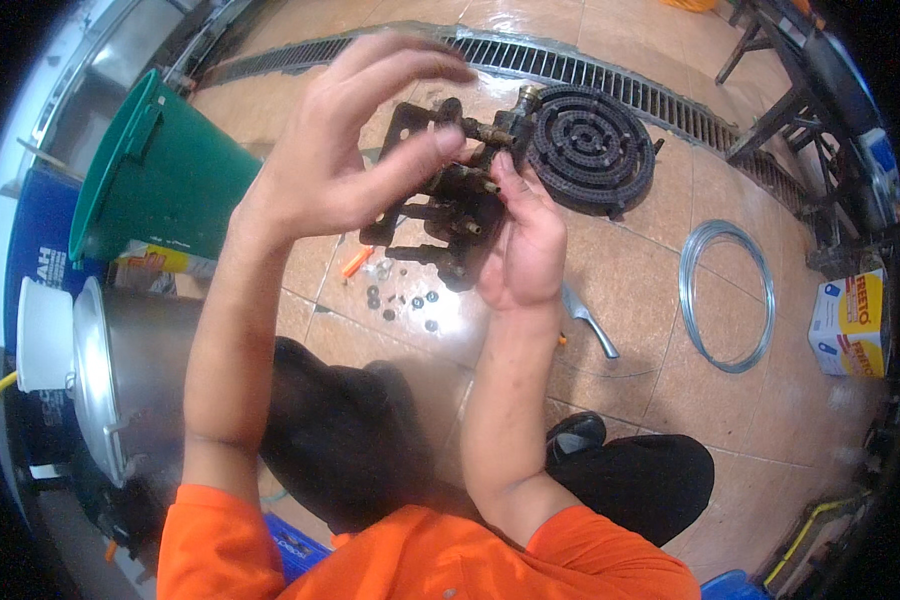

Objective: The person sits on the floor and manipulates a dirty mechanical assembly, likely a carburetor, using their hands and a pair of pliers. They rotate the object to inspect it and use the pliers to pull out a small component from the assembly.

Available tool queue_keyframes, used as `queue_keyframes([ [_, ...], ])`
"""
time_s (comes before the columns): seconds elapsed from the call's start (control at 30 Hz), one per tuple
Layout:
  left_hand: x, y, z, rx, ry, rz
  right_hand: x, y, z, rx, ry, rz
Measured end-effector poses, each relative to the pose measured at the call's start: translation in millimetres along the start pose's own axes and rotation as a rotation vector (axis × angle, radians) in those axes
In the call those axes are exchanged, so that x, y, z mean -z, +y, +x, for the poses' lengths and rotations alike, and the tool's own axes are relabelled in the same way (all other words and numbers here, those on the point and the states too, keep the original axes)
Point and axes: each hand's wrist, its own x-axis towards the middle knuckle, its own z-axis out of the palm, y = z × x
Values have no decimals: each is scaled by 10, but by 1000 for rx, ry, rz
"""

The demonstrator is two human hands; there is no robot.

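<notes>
A dark, grimy metal gas valve manifold, with several valves and brass nozzles, is held up in front of me. My right hand grips it from the right side, thumb toward the upper nozzles. Raised at its upper left, my left hand has its fingers spread and curved. Its thumb passes in front of the manifold; whether it touches cannot be told. Beyond my right hand, a round black burner with concentric rings lies on the floor. Several small black rings and an orange piece lie below the manifold.
A metal-handled tool lies right of my right forearm. Farther right are a wire coil and a yellow-white box. On the left stand a green bucket and a metal pot. A drain grate crosses the tiled floor.
</notes>
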Motion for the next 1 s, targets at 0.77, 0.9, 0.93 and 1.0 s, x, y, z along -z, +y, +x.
queue_keyframes([
  [0.77, -134, -24, -64, 144, -18, -92, -14, -34, 9, -15, -15, -18],
  [0.9, -178, -19, -50, 127, 72, 126, 44, -11, 17, -19, -38, -60],
  [0.93, -187, -26, -60, 102, 109, 218, 37, 2, 13, -19, -21, -75],
  [1.0, -175, -52, -87, 135, 49, 352, 24, 49, 23, -27, 12, -79],
])
